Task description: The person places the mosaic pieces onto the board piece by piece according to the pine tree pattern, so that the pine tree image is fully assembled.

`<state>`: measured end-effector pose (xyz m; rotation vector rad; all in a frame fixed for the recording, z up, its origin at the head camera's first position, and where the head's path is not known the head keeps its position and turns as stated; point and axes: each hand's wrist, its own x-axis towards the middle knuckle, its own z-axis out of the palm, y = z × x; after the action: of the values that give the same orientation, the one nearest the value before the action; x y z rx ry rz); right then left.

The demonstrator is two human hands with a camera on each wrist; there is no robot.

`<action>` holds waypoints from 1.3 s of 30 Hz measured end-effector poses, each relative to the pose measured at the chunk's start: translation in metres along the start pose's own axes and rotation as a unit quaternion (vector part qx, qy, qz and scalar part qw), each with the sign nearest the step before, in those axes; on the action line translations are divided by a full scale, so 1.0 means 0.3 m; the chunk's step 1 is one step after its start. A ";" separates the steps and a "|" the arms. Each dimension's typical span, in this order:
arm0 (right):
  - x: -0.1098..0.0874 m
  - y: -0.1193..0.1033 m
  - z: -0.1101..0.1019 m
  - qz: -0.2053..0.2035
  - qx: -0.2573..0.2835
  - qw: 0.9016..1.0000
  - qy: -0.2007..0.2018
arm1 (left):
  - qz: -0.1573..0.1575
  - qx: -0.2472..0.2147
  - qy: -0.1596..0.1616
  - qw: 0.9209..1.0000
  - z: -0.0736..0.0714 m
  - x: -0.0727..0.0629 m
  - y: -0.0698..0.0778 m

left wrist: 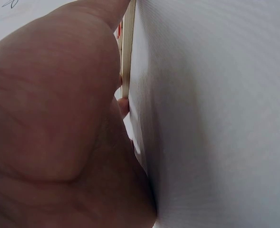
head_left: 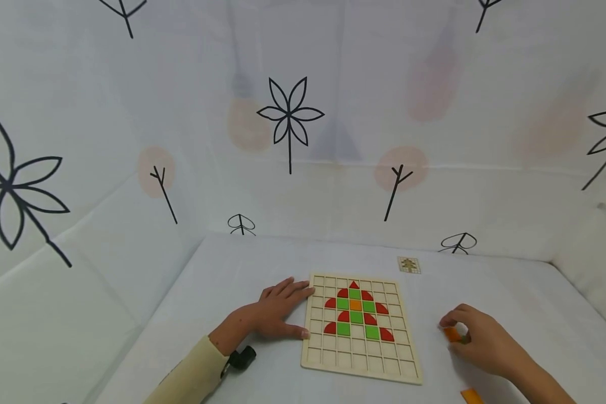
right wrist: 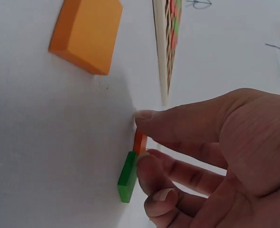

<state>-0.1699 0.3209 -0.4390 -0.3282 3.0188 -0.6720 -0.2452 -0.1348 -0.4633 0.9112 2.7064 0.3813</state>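
Observation:
A pale wooden grid board (head_left: 337, 358) lies on the table with several red, green and orange tiles forming a tree shape. My left hand (head_left: 278, 311) rests at its left edge, fingers straight, thumb and fingertips touching the rim. To the right of the board my right hand (head_left: 487, 339) pinches an orange tile (right wrist: 140, 141) between thumb and fingers, low at the table. Right beside that tile lies a green tile (right wrist: 127, 178), partly covered by the fingers in the head view. Another orange tile (head_left: 471, 396) lies nearer the front edge of the view.
A small card (head_left: 409, 265) with a tree picture lies behind the board's far right corner. White cloth with black plant drawings (head_left: 290, 118) hangs behind and at the sides of the table. A dark wrist device (head_left: 242, 357) sits by the left sleeve.

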 end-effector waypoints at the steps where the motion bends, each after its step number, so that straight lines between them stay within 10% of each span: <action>1: -0.001 0.006 0.000 -0.003 -0.001 1.000 0.002 | -0.001 -0.001 -0.001 1.000 0.000 -0.001 0.000; 21: 0.044 0.019 0.004 0.044 0.013 0.998 -0.050 | 0.005 -0.002 0.004 1.000 -0.001 -0.004 -0.005; 39: 0.038 -0.027 0.010 0.002 0.041 0.998 -0.038 | 0.004 0.007 0.004 1.000 0.008 0.004 -0.013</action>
<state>-0.1792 0.3100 -0.4380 -0.3356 2.9105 -0.7631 -0.2476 -0.1367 -0.4669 0.9259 2.7175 0.3700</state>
